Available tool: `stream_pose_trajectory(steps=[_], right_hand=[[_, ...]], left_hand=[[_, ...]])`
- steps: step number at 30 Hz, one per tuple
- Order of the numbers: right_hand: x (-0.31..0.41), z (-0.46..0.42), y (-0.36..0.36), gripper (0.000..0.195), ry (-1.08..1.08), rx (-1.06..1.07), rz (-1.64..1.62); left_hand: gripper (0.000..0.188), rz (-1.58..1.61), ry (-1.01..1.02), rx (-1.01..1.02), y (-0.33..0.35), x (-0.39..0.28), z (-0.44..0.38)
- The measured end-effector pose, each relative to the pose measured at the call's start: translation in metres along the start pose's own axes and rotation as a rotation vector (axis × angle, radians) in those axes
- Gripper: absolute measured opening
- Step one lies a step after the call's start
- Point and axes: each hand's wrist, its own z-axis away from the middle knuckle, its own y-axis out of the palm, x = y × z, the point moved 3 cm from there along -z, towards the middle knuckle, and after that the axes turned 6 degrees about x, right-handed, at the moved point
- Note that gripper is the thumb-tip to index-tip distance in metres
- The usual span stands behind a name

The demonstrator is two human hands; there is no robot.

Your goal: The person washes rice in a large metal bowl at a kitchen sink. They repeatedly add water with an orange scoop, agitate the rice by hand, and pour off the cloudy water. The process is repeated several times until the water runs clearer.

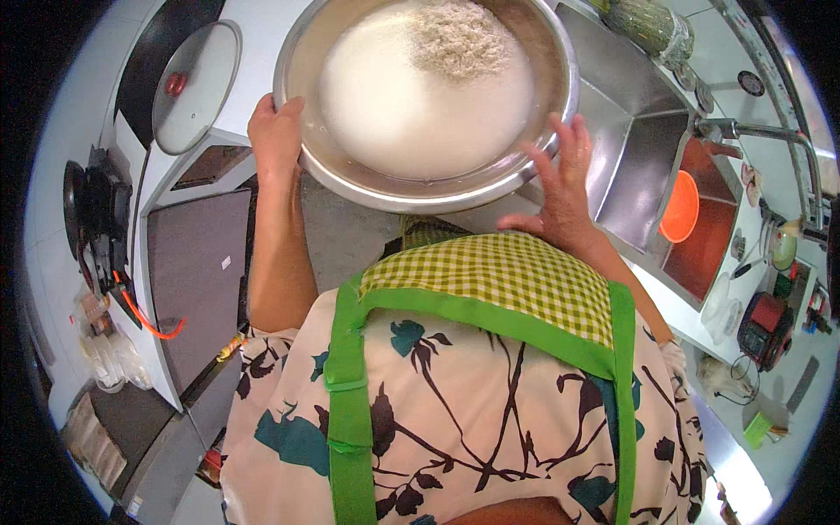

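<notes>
A wide stainless steel basin is in front of me, at the top of the view. Cloudy whitish liquid fills much of it. Pale, crumbly, grain-like matter rises above the liquid on the far right side. My left hand grips the basin's left rim, thumb on top. At the lower right rim, my right hand has its fingers spread, slightly blurred. Its fingertips overlap the rim; whether they touch it I cannot tell.
A steel sink with a faucet lies to the right, an orange plastic bowl in its nearer bay. On the left counter are a glass lid and a black gas stove. A large green gourd-like vegetable lies beyond the sink.
</notes>
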Motion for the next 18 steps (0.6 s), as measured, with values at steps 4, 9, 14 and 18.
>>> stream_pose_trajectory(steps=[4,9,14,18], right_hand=[[-0.001,-0.007,0.012,0.043,-0.08,0.034,0.084],[0.001,-0.028,-0.005,0.025,-0.082,0.174,0.19],[0.021,-0.093,-0.035,0.024,0.039,-0.045,-0.095],[0.015,-0.095,0.018,0.033,0.041,0.881,0.067]], left_hand=[[0.027,0.006,0.034,0.024,0.003,0.005,-0.003],[0.025,-0.033,0.04,-0.016,0.002,0.014,-0.008],[0.027,-0.207,0.117,-0.026,0.005,0.003,-0.007],[0.026,-0.12,0.083,-0.021,0.039,-0.008,0.008]])
